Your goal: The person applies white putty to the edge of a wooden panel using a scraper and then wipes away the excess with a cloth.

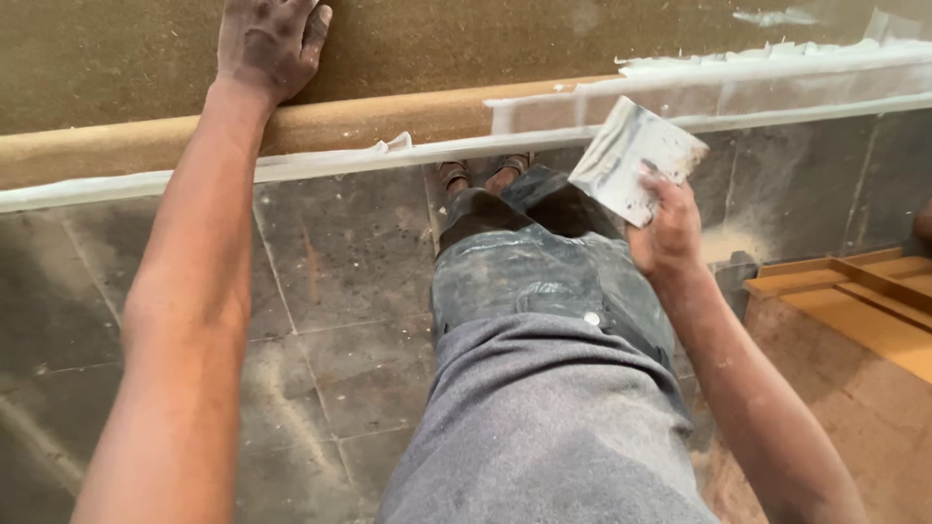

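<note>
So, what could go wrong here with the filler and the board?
1. The right hand holds the filler-smeared scraper off the board edge; filler might drop onto the jeans or the floor tiles.
2. The left hand leans on the board; if it slides right, it could smudge the white filler.

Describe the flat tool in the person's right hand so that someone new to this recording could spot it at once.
Start at the long brown board running across the top of the view, with white filler smeared along its right part. Just below that edge, the right hand holds up a thin, square metal scraper blade. It is the only pale, shiny piece, streaked with white paste, while the left hand rests bare on the board.
</note>
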